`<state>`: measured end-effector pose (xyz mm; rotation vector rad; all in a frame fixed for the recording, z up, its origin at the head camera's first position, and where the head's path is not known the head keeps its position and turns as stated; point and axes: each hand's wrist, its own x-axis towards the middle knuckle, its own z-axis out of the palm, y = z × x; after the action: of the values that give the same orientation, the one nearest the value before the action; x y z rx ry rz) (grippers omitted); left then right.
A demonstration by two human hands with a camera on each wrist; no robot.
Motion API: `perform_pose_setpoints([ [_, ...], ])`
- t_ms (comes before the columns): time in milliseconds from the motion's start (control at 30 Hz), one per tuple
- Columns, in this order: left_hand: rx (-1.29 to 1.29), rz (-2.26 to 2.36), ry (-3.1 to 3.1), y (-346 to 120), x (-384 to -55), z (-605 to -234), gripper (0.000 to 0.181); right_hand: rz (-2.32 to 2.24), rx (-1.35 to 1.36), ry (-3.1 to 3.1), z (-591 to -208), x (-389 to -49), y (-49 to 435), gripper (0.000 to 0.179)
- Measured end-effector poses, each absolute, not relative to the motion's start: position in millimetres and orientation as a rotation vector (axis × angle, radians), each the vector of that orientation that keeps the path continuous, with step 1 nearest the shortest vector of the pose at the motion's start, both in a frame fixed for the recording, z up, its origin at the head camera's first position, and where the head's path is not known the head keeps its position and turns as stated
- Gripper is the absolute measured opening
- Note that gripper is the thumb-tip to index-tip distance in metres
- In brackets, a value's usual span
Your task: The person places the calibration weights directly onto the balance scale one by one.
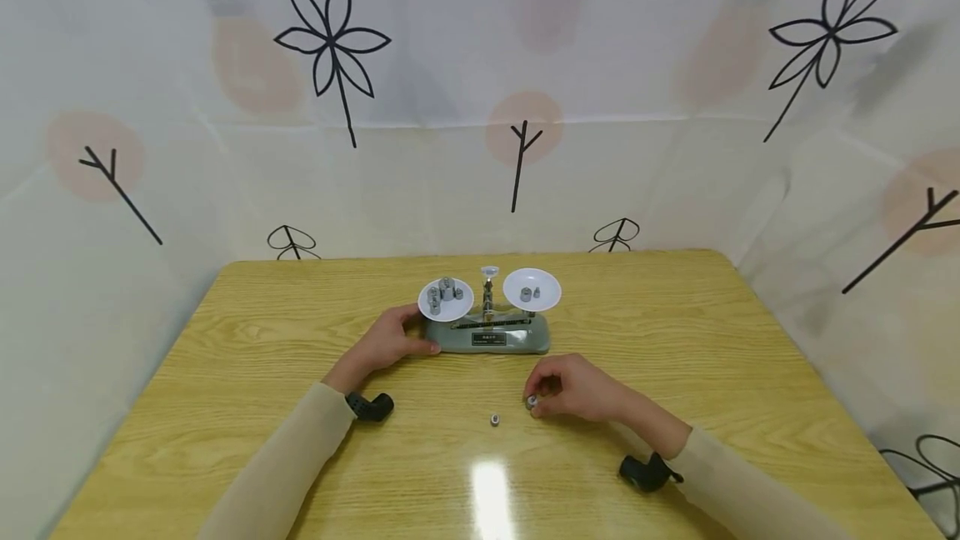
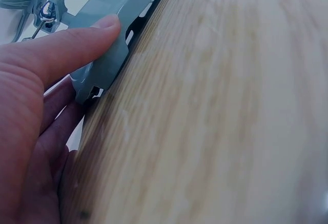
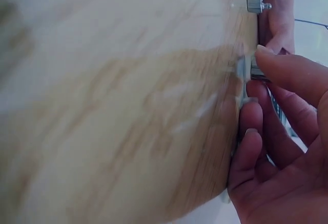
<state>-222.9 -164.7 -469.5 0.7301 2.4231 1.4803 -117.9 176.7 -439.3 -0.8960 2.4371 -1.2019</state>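
Note:
A grey-green pan balance (image 1: 517, 342) stands on the table, and my left hand (image 1: 386, 340) grips the left end of its base. The thumb (image 2: 97, 37) lies along the front side, with the fingers behind. Several metal weights (image 1: 447, 290) sit on the left white pan (image 1: 459, 311). Two smaller weights (image 1: 526, 295) sit on the right pan (image 1: 550, 280). In front of the balance, my right hand (image 1: 581, 390) pinches a small metal weight (image 1: 532, 401) between thumb and fingers, at the tabletop. Another small weight (image 1: 495, 420) stands to its left.
The wooden table (image 1: 285, 323) spreads out around the balance, its back edge meeting a printed cloth backdrop (image 1: 450, 190). Black wrist cameras (image 1: 643, 473) are strapped on both wrists. Light glares off the tabletop near the front.

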Motion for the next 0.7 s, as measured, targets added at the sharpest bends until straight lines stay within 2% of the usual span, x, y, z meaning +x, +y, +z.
perform_pose_setpoints([
  [367, 0.755, 1.5, 2.425, -164.3, -222.5, -470.1, 0.074, -1.217, -0.827, 2.413, -439.8, -120.8, 179.7, 0.013],
  [467, 0.764, 1.496, 2.424, -162.4, -213.9, -455.9, 0.072, -1.22, -0.841, 2.409, -439.6, -121.0, 180.5, 0.013],
  [600, 0.748, 1.484, 2.422, -161.4, -213.8, -456.0, 0.072, -1.222, -0.845, 2.404, -436.7, -120.1, 180.3, 0.013],
  [700, 0.741, 1.487, 2.421, -162.9, -221.8, -469.6, 0.074, -1.228, -0.835, 2.402, -433.7, -119.2, 180.2, 0.014],
])
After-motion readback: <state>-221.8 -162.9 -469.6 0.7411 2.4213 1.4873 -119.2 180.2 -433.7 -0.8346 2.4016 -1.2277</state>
